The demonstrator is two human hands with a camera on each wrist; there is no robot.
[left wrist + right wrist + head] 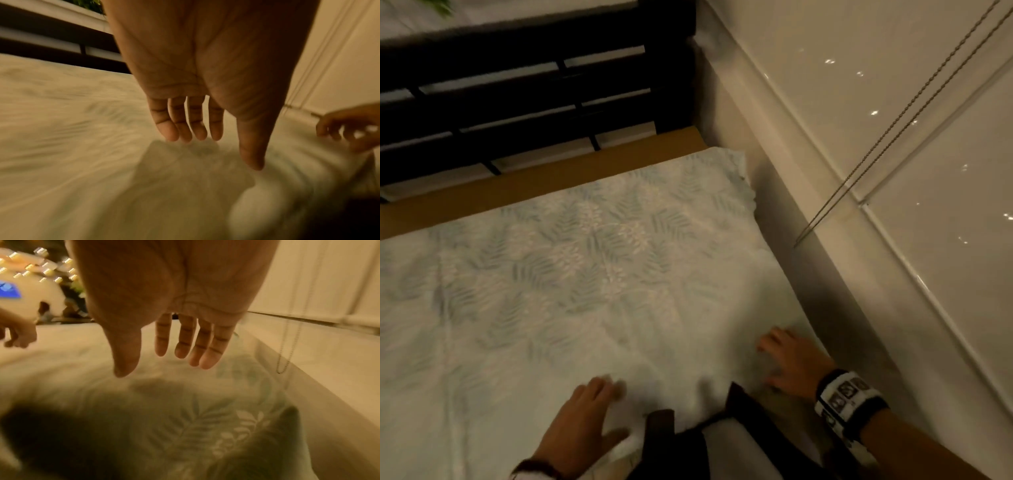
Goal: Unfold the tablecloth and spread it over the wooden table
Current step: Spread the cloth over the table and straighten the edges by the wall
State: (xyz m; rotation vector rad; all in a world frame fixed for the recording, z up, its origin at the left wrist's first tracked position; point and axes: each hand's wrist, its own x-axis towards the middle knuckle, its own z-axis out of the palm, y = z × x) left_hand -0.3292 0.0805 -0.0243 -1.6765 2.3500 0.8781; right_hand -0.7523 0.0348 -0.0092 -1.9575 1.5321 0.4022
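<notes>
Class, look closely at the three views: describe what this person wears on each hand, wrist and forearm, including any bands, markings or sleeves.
Both hands are bare: no gloves or rings show. The right hand has a broad wristband behind it, white with black edging and square black-and-white marker patterns. The forearm beyond it is unsleeved. The left hand has a dark band with white below it at the wrist, mostly cut off by the frame edge.

The right hand (pixel 174 293) hangs palm-down with straight fingers (pixel 209 352) over the leaf-patterned tablecloth (pixel 205 426) (whether they touch it is unclear). The left hand (pixel 18 335) shows at the left edge, fingers curled, and a bead cord (pixel 284 356) hangs beside the wall.
</notes>
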